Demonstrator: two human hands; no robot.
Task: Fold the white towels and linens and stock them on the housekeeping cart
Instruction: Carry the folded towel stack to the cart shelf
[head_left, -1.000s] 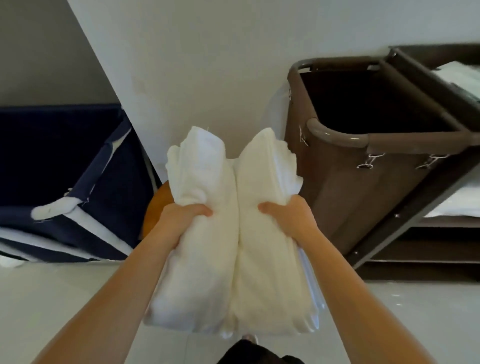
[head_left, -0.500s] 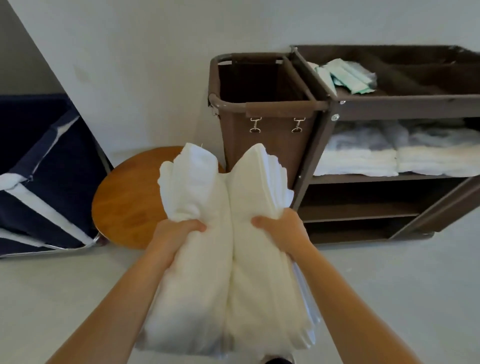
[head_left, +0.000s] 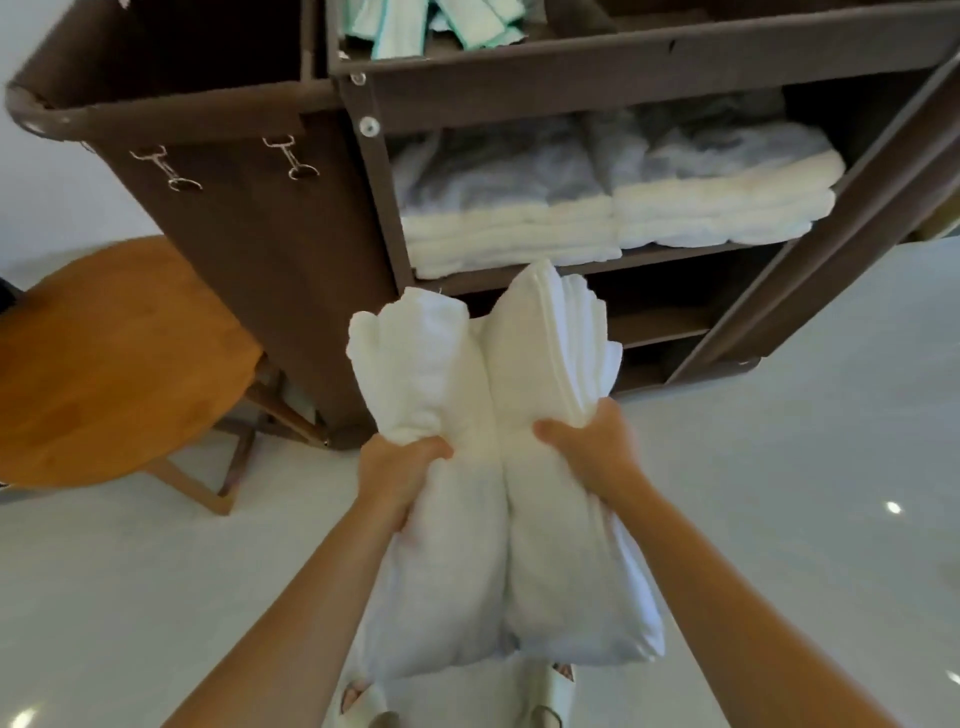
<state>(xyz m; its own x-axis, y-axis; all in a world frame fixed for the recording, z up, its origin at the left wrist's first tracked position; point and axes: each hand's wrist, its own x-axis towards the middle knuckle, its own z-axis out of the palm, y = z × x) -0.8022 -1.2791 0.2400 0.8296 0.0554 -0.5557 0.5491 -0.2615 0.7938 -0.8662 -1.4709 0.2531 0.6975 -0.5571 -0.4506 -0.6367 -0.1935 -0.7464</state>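
One cart (head_left: 519, 78), is that the biggest thing?
— Yes. It is brown, with one cloth bag (head_left: 234, 223) on its left end and open shelves on its right.
And beside it?
— One round wooden tabletop (head_left: 104, 364) on crossed legs. It stands low at the left, just beside the bag.
How many towels are already stocked?
— Two folded white stacks (head_left: 509, 234) sit side by side and touching on the upper shelf. The shelves under them show nothing but dark board.
And the ones being carried?
— One bundle of towels (head_left: 493, 493), bent into two long humps pressed together. It is held in the air over the pale floor, and its far end is near the edge of the shelf below the stacks. I cannot count its layers.
The hands?
— Two, both with bare forearms stretched forward. The left hand (head_left: 395, 467) has its grip closed on the left hump, and the right hand (head_left: 597, 447) has its grip closed on the right hump. Both thumbs are on top, and the fingers are hidden underneath.
Anything smaller?
— Two metal clips (head_left: 166, 169) hang on the bag's front.
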